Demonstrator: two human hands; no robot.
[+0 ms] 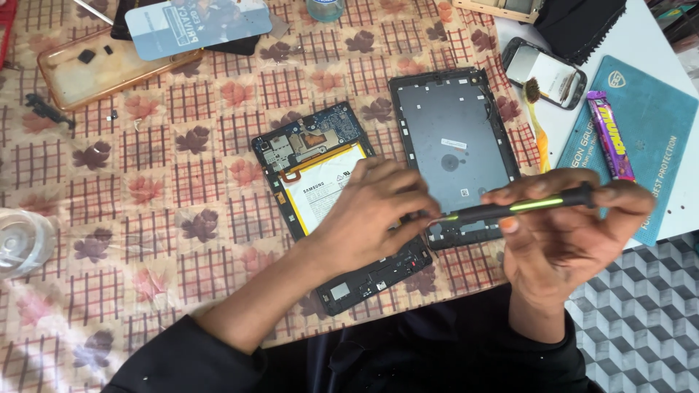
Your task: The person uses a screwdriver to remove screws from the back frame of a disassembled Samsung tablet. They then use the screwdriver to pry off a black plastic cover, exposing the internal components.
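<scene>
- Tablecloth [145, 218]: soft printed fabric, brown leaf and grid pattern, covering most of the work surface; white tabletop [655, 44] bare at right
- Blue mat [655, 124]: flat, matte, rectangular, lying on the white area with a purple wrapped bar [610, 135] on top
- Back cover [455, 145]: dark grey rigid plastic shell, inner face up, lying just right of the opened tablet
- Opened tablet [320, 182]: black frame, white flat battery in the middle, blue-green circuit board at the top end, lower end partly hidden under the left hand
- Amber phone case [109, 65], flexible-looking and translucent, at upper left; small phone [546, 73] with a glossy screen at upper right
- Left hand [371, 218]: resting over the tablet's lower half, fingers curled narrow, tips pinched at the screwdriver's point
- Right hand [568, 240]: fingers wrapped around the screwdriver handle, held above the cover's lower edge
- Screwdriver [517, 208]: slim black shaft with a yellow-green stripe, horizontal between both hands, off the table
- Step judged: tip being set or fitted before work on the tablet's screws; next move calls for a steady, square seat of the tip and light pressure
</scene>
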